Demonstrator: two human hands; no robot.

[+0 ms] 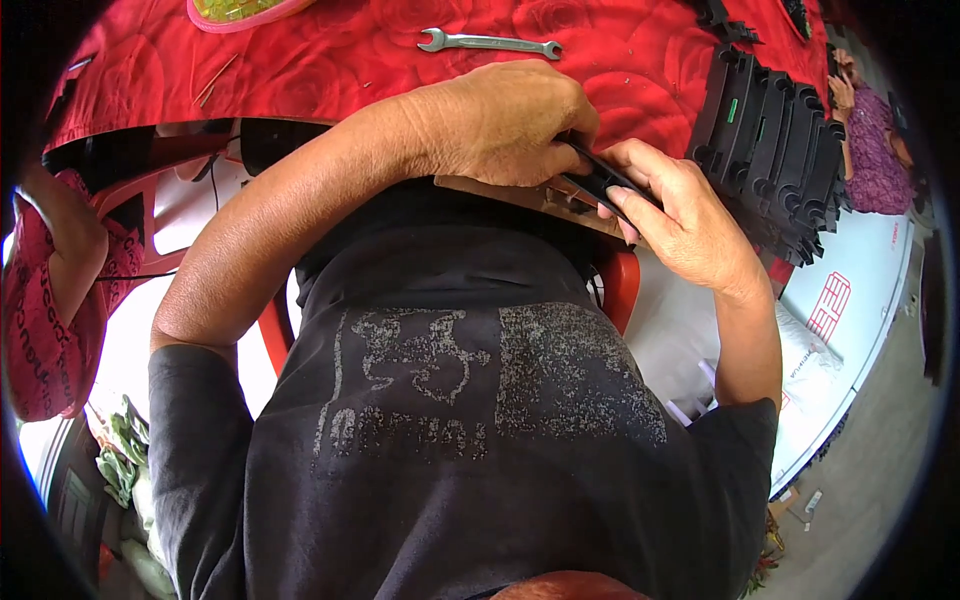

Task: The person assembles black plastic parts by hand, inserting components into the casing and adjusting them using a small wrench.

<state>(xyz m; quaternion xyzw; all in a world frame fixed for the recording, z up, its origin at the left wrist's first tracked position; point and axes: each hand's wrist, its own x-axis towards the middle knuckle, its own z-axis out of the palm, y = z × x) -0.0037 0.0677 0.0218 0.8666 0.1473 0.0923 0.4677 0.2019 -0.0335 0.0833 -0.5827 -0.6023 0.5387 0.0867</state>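
Note:
A narrow black plastic strip [594, 178] is held at the table's near edge, slanting down to the right between my hands. My left hand [510, 125] reaches across from the left, its bent fingers closed on the strip's upper end. At the lower end, my right hand [680, 208] pinches the strip, with the thumb lying on top of it. Much of the strip is hidden behind my fingers. Just right of my right hand lies a stack of ribbed black plastic parts [765, 140], some with small green marks.
An open-end wrench [490, 42] lies on the red rose-patterned tablecloth [330, 75]. A pink-rimmed bowl [250, 18] with yellow-green contents stands at the far left. Below my hands is a brown cardboard edge [530, 200]. Other people sit left and far right.

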